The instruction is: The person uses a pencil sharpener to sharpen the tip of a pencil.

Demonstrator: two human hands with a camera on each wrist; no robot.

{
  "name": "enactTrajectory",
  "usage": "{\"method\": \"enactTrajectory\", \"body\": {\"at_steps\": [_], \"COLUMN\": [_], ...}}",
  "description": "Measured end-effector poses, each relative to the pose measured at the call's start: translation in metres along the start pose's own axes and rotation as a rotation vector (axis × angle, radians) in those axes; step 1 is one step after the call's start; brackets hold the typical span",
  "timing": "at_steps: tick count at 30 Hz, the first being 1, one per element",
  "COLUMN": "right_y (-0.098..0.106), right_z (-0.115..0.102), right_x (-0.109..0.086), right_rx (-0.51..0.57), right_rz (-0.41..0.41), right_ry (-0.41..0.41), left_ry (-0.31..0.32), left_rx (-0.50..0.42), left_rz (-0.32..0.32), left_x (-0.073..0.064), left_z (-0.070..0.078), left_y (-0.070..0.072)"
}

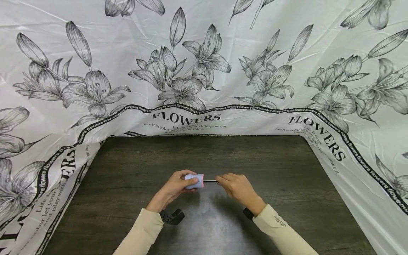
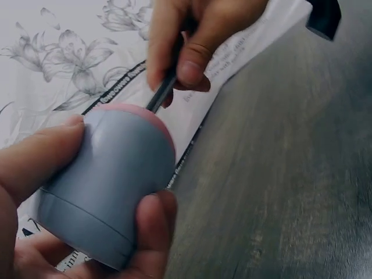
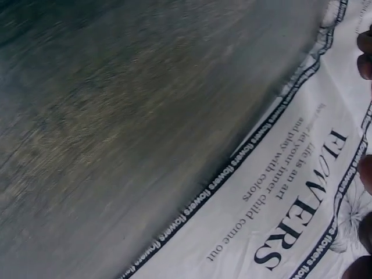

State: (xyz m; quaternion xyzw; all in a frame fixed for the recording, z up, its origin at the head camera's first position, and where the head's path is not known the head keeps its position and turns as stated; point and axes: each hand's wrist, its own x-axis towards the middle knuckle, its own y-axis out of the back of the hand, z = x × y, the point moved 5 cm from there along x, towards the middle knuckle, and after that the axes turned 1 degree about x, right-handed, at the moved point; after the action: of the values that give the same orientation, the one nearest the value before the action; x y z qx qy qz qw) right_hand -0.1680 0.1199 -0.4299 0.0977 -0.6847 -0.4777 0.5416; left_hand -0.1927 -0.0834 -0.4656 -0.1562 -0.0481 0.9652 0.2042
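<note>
In the head view my left hand [image 1: 175, 185] grips a rounded, pale blue pencil sharpener [image 1: 193, 181], held sideways above the table. Its pink end faces right. The left wrist view shows the thumb on one side of the sharpener [image 2: 110, 168] and fingers curled around the other. My right hand [image 1: 238, 188] pinches a thin black pencil [image 1: 210, 181], whose near end meets the pink face of the sharpener. Much of the pencil [image 2: 161, 95] is hidden inside the right hand's fingers. Only fingertips [image 3: 365, 171] show at the right wrist view's edge.
A dark wood-grain table [image 1: 134, 156] lies beneath both hands. White cloth [image 1: 204, 95] printed with grey flowers and lettering rises along its back and sides. Each wrist wears a black camera mount, the left mount [image 1: 172, 216] hanging low over the tabletop.
</note>
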Motion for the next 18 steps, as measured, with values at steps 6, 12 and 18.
{"method": "enactTrajectory", "body": {"at_steps": [6, 12, 18], "right_y": [-0.004, -0.011, -0.01], "right_z": [0.006, 0.014, 0.011], "right_x": [0.002, 0.004, 0.008], "right_rx": [0.209, 0.506, 0.403], "right_rz": [-0.14, -0.389, -0.341], "right_ry": [-0.148, -0.407, -0.352], "left_ry": [-0.125, -0.28, -0.235], "left_rx": [0.138, 0.267, 0.298], "left_rz": [0.065, 0.068, 0.075], "left_x": [0.0, -0.003, -0.007], "left_z": [0.002, 0.01, 0.014], "left_y": [-0.001, -0.005, 0.001]}}
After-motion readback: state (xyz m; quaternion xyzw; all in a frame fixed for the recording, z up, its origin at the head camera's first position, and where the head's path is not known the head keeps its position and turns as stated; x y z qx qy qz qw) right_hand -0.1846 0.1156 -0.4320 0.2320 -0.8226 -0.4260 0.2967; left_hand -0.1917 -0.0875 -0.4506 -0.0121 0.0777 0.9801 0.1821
